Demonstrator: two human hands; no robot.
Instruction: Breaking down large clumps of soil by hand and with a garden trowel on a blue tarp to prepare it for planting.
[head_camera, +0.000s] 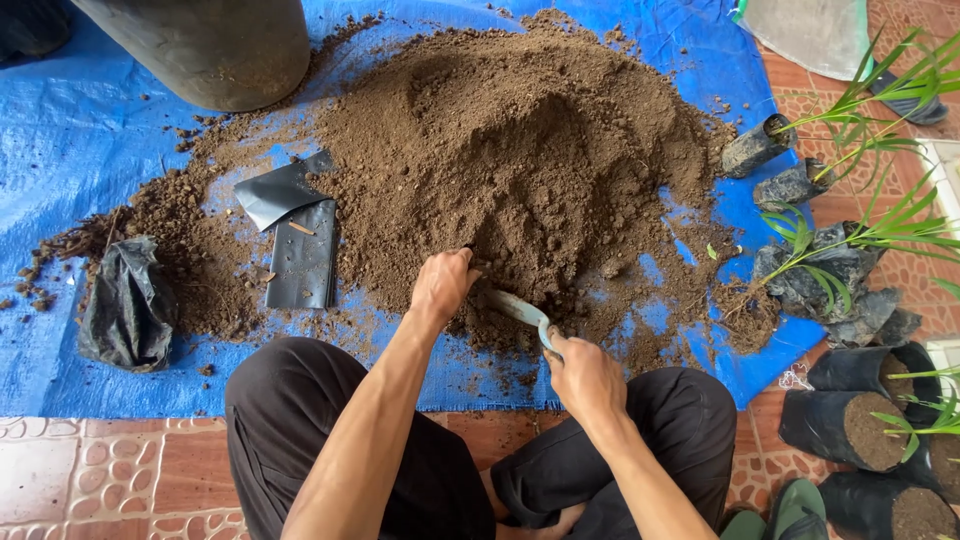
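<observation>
A big heap of brown soil (520, 150) lies on a blue tarp (80, 150). My right hand (585, 375) grips the handle of a small pale blue trowel (520, 308), whose blade is pushed into the near edge of the heap. My left hand (442, 283) rests on the soil beside the blade, fingers curled into the dirt. My knees in dark trousers sit at the tarp's near edge.
Flat black plastic grow bags (300, 250) lie left of the heap, and a crumpled one (125, 305) further left. A large dark pot (215, 45) stands at the top left. Seedlings in black bags (830, 270) lie on the right; soil-filled bags (850, 425) stand at lower right.
</observation>
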